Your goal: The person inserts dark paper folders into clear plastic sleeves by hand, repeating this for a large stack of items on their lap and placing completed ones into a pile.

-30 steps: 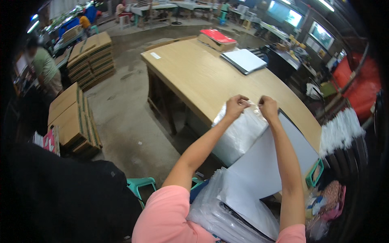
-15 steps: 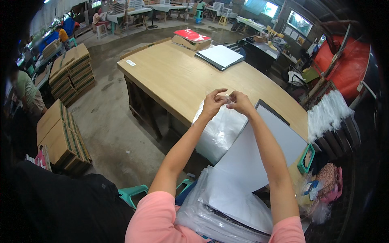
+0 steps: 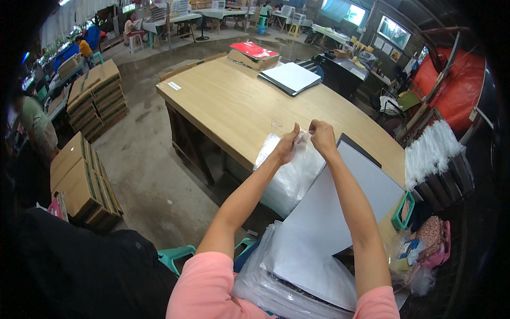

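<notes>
From where I stand, the person in the pink shirt has both bare hands at the middle of the frame, over the long side of a pale wooden table (image 3: 228, 101). The right hand (image 3: 323, 140) has its fingers curled and pinches the upper edge of some clear plastic film (image 3: 305, 139). The left hand (image 3: 287, 147) is against the same film just beside it, thumb raised; its other fingers are partly covered, so I can't tell how firmly it grasps, if at all. The film lies at centre, at the top of a pile of clear plastic bags (image 3: 287, 183) that droops over the table's edge. Large white sheets (image 3: 348, 204) slope from right of centre to the lower middle, passing under the right forearm, with a dark board (image 3: 360, 150) showing at their upper edge. At the bottom of the frame, a bundle of clear plastic sleeves (image 3: 255, 274) rests against the person. To the right sits a green plastic basket (image 3: 396, 219), and above it hang whitish plastic strips (image 3: 433, 151). On the table's far end, upper middle, a red packet (image 3: 255, 50) lies on an open cardboard box (image 3: 249, 60), near a stack of white paper (image 3: 293, 76). Flat brown cartons (image 3: 74, 170) are piled at left, near a co-worker in a light green shirt (image 3: 36, 119).
</notes>
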Demonstrator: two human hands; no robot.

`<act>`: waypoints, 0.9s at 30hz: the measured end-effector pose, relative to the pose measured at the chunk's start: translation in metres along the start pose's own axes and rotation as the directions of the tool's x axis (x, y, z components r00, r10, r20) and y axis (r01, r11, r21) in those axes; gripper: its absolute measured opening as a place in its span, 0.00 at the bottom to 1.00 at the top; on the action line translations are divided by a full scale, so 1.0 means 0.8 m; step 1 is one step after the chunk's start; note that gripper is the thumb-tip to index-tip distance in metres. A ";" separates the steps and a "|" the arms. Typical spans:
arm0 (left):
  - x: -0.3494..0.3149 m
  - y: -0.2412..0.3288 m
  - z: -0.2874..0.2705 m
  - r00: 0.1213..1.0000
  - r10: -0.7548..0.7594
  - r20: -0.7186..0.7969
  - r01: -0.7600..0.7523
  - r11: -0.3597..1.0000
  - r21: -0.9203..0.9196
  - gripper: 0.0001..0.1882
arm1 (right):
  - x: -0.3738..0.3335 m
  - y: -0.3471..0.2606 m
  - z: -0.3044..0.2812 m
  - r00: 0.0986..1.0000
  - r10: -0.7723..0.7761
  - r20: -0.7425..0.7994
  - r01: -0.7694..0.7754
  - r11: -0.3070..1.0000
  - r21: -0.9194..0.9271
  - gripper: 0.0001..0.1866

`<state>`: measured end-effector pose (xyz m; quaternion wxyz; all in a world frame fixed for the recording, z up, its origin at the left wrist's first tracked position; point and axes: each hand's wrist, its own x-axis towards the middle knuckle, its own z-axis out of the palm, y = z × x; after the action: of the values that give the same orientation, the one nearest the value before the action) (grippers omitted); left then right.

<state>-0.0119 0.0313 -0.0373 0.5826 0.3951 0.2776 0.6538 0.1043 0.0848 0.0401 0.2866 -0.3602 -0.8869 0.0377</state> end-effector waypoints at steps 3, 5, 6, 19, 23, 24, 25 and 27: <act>-0.021 -0.006 0.006 0.756 -0.481 0.444 0.545 0.838 -0.020 0.22 | 0.005 0.002 -0.005 0.978 -0.075 0.197 0.084 0.996 -0.040 0.06; -0.037 0.046 -0.011 0.671 -0.421 0.610 0.093 0.865 0.494 0.21 | -0.006 -0.002 -0.020 0.875 -0.216 0.434 0.230 0.973 0.020 0.07; -0.057 0.072 -0.008 0.658 -0.466 0.591 0.046 0.809 0.587 0.21 | -0.014 -0.014 -0.035 0.743 -0.229 0.629 0.070 0.961 0.268 0.08; -0.229 0.067 0.115 0.729 0.033 0.684 0.068 0.990 -0.120 0.09 | -0.247 0.002 -0.203 0.565 -0.721 0.400 -0.667 -0.115 0.736 0.07; -0.225 0.083 0.130 0.804 -0.054 0.592 0.118 0.990 -0.071 0.28 | -0.333 0.024 -0.206 0.723 -0.453 0.521 -0.642 -0.162 0.750 0.06; -0.236 0.077 0.158 0.761 -0.097 0.641 -0.160 0.930 0.331 0.26 | -0.350 0.028 -0.205 0.752 -0.378 0.540 -0.630 -0.173 0.757 0.06; -0.228 0.072 0.167 0.460 -0.311 0.832 -0.266 0.845 0.463 0.25 | -0.364 0.030 -0.206 0.774 -0.312 0.550 -0.618 -0.186 0.764 0.05; -0.249 0.074 0.189 0.551 -0.206 0.809 -0.068 0.955 0.289 0.21 | -0.390 0.035 -0.208 0.822 -0.189 0.537 -0.568 -0.201 0.798 0.05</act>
<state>0.0853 -0.1883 0.0536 0.6058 0.7253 0.0763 0.3180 0.3904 -0.1241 0.0205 0.2119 -0.1274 -0.4993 0.8304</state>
